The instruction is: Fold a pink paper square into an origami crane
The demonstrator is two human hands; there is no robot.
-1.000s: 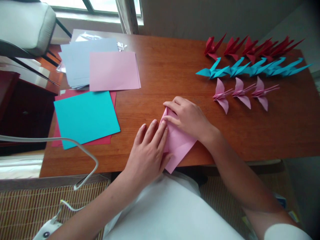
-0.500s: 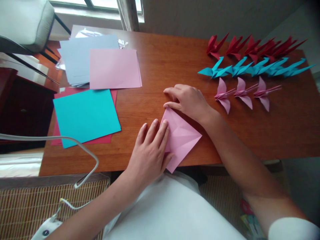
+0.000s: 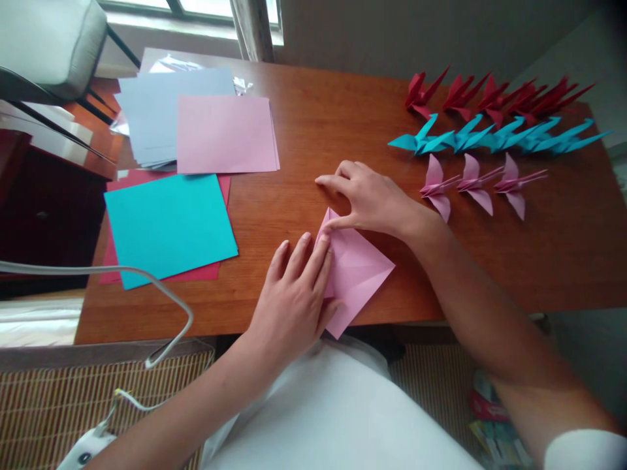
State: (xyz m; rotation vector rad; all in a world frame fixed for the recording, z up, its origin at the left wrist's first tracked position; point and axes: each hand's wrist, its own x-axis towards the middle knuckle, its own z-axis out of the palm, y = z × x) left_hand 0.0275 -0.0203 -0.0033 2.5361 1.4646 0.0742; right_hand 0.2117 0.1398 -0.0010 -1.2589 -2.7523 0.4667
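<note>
A creased pink sheet of origami paper (image 3: 360, 274) lies like a diamond at the front edge of the table, its left side folded inward. My left hand (image 3: 296, 287) rests flat over that folded side, fingers spread and fingertips on the paper. Above it, my right hand (image 3: 367, 199) lays its thumb on the paper near the top corner, close to the left fingertips. The right index finger stretches out to the left over the wood, apart from the thumb. Part of the fold is hidden under my left hand.
Rows of folded cranes stand at the right: red (image 3: 460, 94), blue (image 3: 470, 136) and pink (image 3: 473, 183). On the left lie stacks of pink paper (image 3: 225, 134), grey paper (image 3: 147, 117) and blue paper (image 3: 171, 228) over red sheets. A white cable (image 3: 166, 294) hangs by the table's front left edge.
My right thumb has moved down from the paper's top corner along the folded edge, towards my left fingertips. The left hand and the paper have stayed in place.
</note>
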